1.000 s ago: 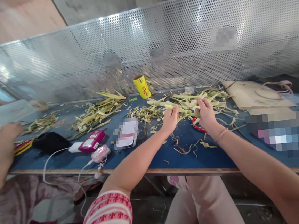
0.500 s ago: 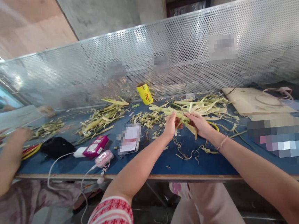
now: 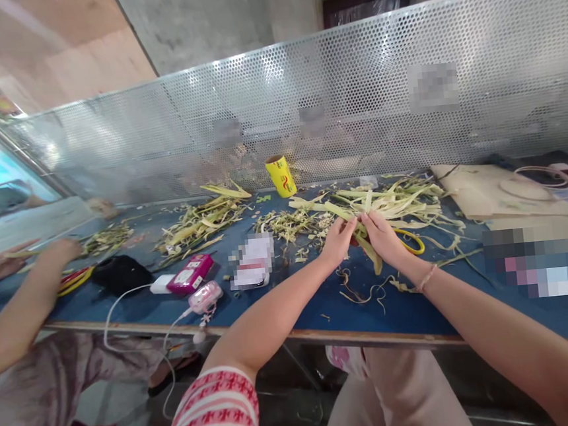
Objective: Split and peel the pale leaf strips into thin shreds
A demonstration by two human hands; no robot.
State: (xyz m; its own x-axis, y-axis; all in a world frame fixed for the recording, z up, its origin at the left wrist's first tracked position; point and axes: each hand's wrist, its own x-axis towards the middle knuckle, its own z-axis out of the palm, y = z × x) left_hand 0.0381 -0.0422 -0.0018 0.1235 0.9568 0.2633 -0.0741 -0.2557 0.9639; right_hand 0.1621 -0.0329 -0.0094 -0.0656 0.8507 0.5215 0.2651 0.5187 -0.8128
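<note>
My left hand (image 3: 340,242) and my right hand (image 3: 386,242) meet over the table, both with fingers closed on a pale green plant stalk (image 3: 372,258). One leafy end of it hangs down between the hands; the fingertips are partly hidden. Just behind lies a heap of long pale leaf strips (image 3: 412,203). Left of my left hand is a pile of small plant scraps (image 3: 289,224). A yellow loop (image 3: 420,242), like a scissors handle, shows beside my right hand. Thin curled peelings (image 3: 365,293) lie in front on the blue table (image 3: 333,315).
A yellow cardboard tube (image 3: 281,177) stands near the perforated metal panel (image 3: 352,87). Leftward are a phone (image 3: 254,262), a magenta box (image 3: 190,274), a pink case (image 3: 206,297) with a cable and a black pouch (image 3: 121,275). Another person's hand (image 3: 63,251) works at far left. Brown paper (image 3: 481,192) lies right.
My hands have come closer together on the stalk, and its leafy end now hangs between them. The view has shifted slightly, and the co-worker's hands have moved a little.
</note>
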